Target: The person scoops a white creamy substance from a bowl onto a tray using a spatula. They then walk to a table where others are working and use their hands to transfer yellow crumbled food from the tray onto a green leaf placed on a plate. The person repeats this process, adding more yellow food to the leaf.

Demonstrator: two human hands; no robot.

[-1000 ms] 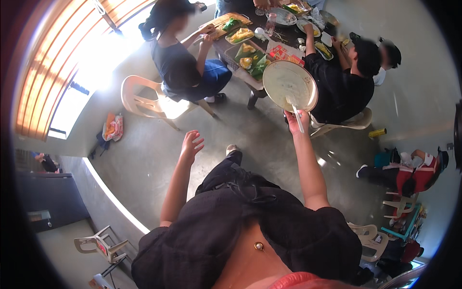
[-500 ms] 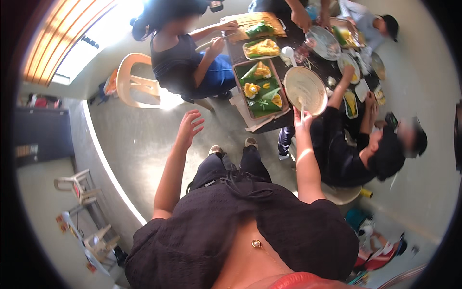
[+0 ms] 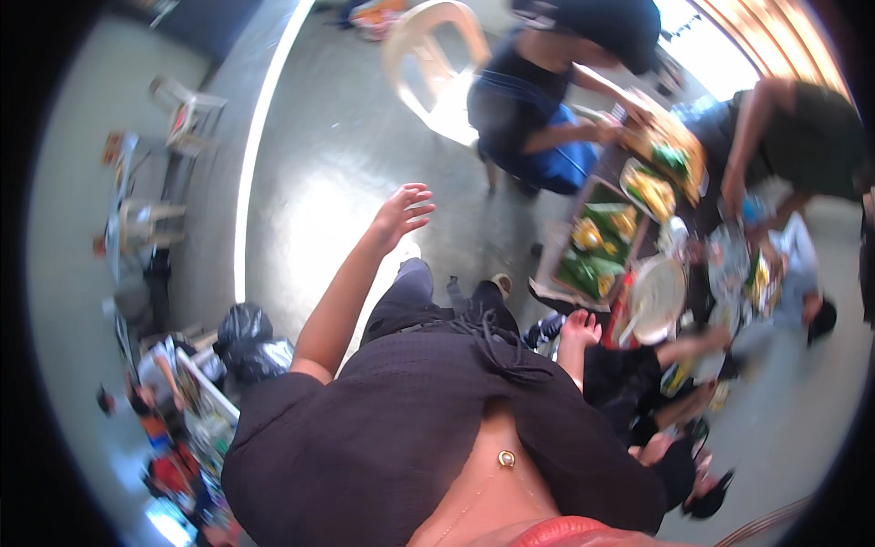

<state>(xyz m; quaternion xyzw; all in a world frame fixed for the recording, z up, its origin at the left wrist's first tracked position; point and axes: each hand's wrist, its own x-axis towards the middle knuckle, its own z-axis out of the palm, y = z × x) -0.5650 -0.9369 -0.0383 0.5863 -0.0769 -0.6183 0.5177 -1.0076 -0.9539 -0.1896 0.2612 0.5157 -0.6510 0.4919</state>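
My left hand (image 3: 404,217) hangs in the air over the grey floor, empty, with its fingers apart. Close to the table's near edge is my right hand (image 3: 581,330), fingers slightly curled but apart, with nothing seen in it. The nearest thing to it is a wide pale bowl (image 3: 658,296), which stands beyond it on the dark table. Beside that bowl lies a rectangular tray (image 3: 558,244) lined with green banana leaf (image 3: 583,273) and bearing yellow food portions (image 3: 588,234). Motion blurs the bowl's contents.
A person in dark clothes (image 3: 519,100) works at a wooden board (image 3: 688,137) near a cream plastic chair (image 3: 428,59). Other people sit or stand around the table's right side. A smaller dish of yellow food (image 3: 649,190) is beyond the tray. Black bags (image 3: 244,330) lie at left.
My right hand has let go of the handle in the bowl and drawn back toward me. The view has turned left, so the table now appears farther right. My left hand stays open.
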